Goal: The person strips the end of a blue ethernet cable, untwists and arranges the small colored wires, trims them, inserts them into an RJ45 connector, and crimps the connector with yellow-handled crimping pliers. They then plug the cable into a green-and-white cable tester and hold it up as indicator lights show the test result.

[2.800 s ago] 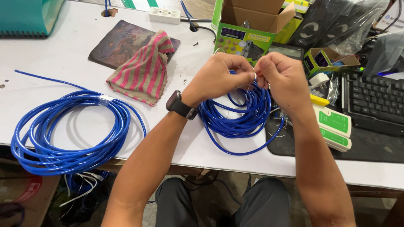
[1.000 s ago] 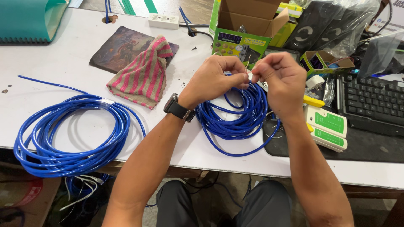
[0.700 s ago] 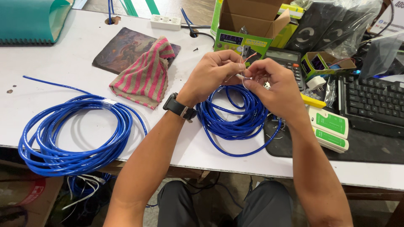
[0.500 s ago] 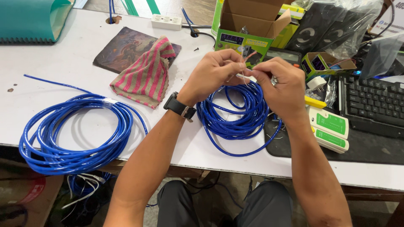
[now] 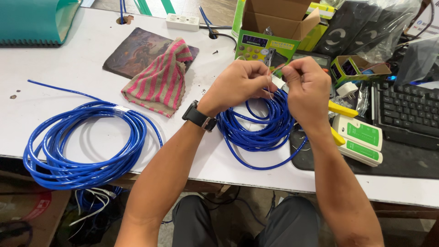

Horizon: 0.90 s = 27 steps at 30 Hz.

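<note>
Pinching the loose end of the small coil of blue round cable point(image 5: 260, 130), both hands sit close together just above that coil, which lies on the white tabletop point(image 5: 68, 59) near its front edge. Compared with a few seconds ago, the hands have lifted and parted slightly: thin wire strands now show between the fingertips, where earlier the fists were bunched over the cable end. The left hand point(image 5: 238, 84), with a black wristwatch point(image 5: 199, 117) on its wrist, has thumb and fingers pressed together on the strands. The right hand point(image 5: 306, 89) pinches them from the other side, and a small pale piece shows beside its thumb; what it is cannot be told. The coil itself has not moved.

Just right of the coil lie a white and green two-part tester point(image 5: 359, 139) and a yellow-handled tool point(image 5: 340, 110), next to a black keyboard point(image 5: 407, 112). Behind the hands stands an open green cardboard box point(image 5: 265, 43). To the left lie a pink and tan striped cloth point(image 5: 160, 82) and, well apart, a larger coil of blue cable point(image 5: 82, 146).
</note>
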{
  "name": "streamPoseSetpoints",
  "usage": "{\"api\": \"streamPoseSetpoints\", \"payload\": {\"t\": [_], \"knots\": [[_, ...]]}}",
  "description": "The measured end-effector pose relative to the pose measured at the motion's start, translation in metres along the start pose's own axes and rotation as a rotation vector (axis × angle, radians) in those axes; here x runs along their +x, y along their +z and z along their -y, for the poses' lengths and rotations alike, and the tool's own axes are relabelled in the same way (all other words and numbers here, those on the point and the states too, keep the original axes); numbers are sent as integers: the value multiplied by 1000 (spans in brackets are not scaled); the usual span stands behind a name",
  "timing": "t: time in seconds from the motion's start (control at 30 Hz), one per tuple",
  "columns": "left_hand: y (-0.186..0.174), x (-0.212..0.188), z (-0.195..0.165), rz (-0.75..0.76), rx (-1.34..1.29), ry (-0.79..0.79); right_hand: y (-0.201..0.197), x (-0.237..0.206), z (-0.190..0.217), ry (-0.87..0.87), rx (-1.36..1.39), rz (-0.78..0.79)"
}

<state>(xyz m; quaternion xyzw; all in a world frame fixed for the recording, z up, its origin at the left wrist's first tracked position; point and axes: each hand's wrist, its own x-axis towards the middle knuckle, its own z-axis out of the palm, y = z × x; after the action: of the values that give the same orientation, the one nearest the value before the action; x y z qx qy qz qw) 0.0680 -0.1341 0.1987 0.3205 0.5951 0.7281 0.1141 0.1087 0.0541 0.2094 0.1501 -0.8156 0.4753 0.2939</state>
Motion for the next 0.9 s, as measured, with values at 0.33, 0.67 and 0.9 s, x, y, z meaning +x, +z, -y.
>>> {"api": "streamPoseSetpoints", "payload": {"t": [0.33, 0.67, 0.9], "knots": [[-8, 1, -2, -121, -135, -155, -14, -1, 1, -233, -95, 275], [-2, -1, -3, 51, -17, -189, -12, -1, -4, -4, 158, 161], [-9, 2, 2, -32, -347, -328, -5, -5, 5, -215, 86, 35]]}}
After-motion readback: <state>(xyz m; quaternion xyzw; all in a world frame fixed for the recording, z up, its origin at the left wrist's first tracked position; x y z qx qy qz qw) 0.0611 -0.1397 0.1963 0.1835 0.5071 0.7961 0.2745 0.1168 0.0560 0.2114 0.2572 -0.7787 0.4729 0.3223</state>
